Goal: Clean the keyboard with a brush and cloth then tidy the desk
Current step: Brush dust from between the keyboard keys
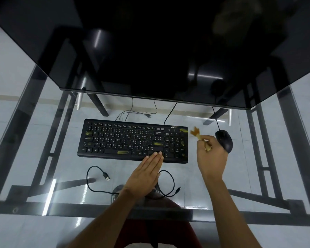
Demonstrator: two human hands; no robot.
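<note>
Head view looks down on a glass desk [43, 140] with a dark metal frame, floor tiles showing through the top. Across the far side stands a big dark monitor [150, 51], its screen black. Below it lies a black keyboard [132, 140], flat on the glass, with "acer" printed in pale letters at its far right corner and yellow smears on several keys, among them the space bar and the number pad; the key legends are too small to read. A black mouse [224, 141] sits to the right of the keyboard. The left hand [145, 174] lies flat and open, fingertips on the keyboard's near edge, gripping nothing. The right hand [212, 154] is closed round a small brush [199, 136], its orange bristles blurred, raised between keyboard and mouse. A black USB cable [97, 183] loops on the glass nearest the person.
</note>
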